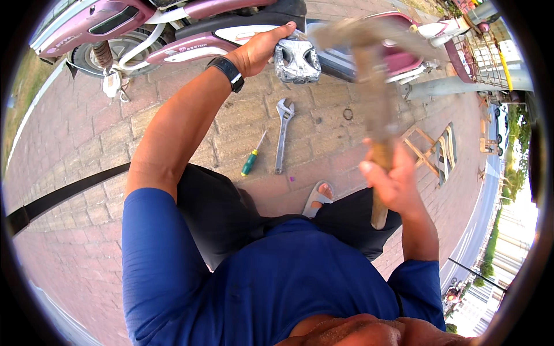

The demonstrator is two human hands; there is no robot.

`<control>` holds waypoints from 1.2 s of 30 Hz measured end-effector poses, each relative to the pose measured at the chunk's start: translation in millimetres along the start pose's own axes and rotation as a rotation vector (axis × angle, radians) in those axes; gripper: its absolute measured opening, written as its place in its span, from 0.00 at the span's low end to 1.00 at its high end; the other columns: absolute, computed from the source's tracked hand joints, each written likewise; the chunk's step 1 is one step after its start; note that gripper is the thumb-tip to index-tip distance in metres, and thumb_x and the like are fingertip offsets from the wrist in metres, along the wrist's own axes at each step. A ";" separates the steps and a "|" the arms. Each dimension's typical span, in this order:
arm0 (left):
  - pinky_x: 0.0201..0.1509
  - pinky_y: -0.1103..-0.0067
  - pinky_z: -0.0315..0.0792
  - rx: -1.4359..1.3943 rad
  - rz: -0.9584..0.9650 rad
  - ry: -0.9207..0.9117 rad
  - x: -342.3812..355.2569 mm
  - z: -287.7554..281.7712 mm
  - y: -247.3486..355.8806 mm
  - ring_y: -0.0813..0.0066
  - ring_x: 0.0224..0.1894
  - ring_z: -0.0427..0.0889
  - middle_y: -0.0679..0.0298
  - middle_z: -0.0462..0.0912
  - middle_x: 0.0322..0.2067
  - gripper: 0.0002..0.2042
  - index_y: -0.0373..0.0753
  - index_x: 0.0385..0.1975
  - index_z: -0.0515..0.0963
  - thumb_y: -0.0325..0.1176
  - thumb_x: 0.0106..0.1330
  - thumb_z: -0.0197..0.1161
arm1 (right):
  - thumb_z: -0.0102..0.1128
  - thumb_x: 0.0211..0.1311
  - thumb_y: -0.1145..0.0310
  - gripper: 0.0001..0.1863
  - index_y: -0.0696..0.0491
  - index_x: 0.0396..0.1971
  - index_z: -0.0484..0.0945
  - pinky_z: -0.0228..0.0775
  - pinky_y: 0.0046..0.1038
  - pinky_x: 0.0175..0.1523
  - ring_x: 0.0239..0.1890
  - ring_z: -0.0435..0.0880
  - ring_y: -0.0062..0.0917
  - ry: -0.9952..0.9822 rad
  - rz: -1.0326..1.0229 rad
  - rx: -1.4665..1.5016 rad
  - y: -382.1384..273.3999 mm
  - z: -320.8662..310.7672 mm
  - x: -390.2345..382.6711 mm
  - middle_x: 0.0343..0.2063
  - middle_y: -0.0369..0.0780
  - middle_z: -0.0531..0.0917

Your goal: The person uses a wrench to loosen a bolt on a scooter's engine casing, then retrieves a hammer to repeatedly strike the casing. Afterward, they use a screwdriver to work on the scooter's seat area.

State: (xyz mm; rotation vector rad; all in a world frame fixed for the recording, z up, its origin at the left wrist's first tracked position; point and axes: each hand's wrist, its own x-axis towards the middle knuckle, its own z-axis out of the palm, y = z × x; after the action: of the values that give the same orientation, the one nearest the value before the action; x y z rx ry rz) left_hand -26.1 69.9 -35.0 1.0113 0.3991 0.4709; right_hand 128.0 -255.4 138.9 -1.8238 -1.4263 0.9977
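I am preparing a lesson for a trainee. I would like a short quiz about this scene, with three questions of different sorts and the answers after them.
1. What does the right hand hold?
A) a brush
B) a hammer
C) a bottle
2. True or false: the screwdriver and the wrench touch each other.
3. Which hand is at the pedal?

Key
1. B. It is blurred, but the long handle and the head show.
2. False. They lie apart on the paving.
3. The left hand. Its thumb shows beside the pedal; the other fingers are mostly hidden.
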 end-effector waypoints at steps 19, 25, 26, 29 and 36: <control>0.63 0.73 0.72 0.005 0.038 0.175 4.1 -3.3 -4.2 0.71 0.52 0.82 0.60 0.85 0.48 0.30 0.35 0.53 0.79 0.59 0.80 0.45 | 0.65 0.65 0.72 0.21 0.61 0.56 0.73 0.68 0.19 0.28 0.21 0.74 0.12 -0.102 0.264 0.216 3.3 7.8 10.3 0.25 0.32 0.77; 0.78 0.74 0.49 -0.029 0.039 0.016 1.6 -12.5 -4.6 0.77 0.68 0.67 0.66 0.76 0.64 0.31 0.46 0.65 0.73 0.63 0.79 0.39 | 0.66 0.61 0.72 0.24 0.59 0.56 0.74 0.69 0.19 0.26 0.18 0.73 0.13 0.175 -0.080 0.320 -51.9 -50.0 4.6 0.27 0.32 0.77; 0.79 0.74 0.47 -0.003 0.058 0.042 -11.4 -15.4 3.2 0.75 0.70 0.65 0.65 0.75 0.66 0.32 0.45 0.67 0.72 0.63 0.79 0.38 | 0.63 0.62 0.72 0.21 0.59 0.56 0.75 0.70 0.20 0.29 0.24 0.75 0.17 0.122 -0.312 0.297 -64.9 -87.5 8.1 0.29 0.34 0.77; 0.80 0.73 0.44 -0.044 0.048 0.001 -2.8 1.0 4.0 0.72 0.73 0.64 0.61 0.74 0.68 0.34 0.43 0.70 0.69 0.63 0.80 0.35 | 0.57 0.65 0.72 0.17 0.57 0.53 0.77 0.73 0.22 0.33 0.34 0.80 0.23 0.103 -0.880 0.220 -119.6 -175.2 -17.3 0.33 0.38 0.78; 0.77 0.69 0.57 0.048 -0.052 0.098 -20.1 15.6 23.7 0.64 0.68 0.73 0.53 0.78 0.63 0.41 0.34 0.64 0.74 0.68 0.77 0.33 | 0.67 0.63 0.69 0.13 0.54 0.46 0.78 0.68 0.23 0.29 0.24 0.78 0.22 0.159 0.267 0.132 28.8 4.6 -8.8 0.22 0.36 0.79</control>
State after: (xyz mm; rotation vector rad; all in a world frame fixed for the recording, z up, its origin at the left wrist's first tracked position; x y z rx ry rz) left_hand -39.1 58.5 -4.9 1.0242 0.5251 0.4676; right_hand 137.6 -270.6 114.3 -1.9804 -1.0183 1.0232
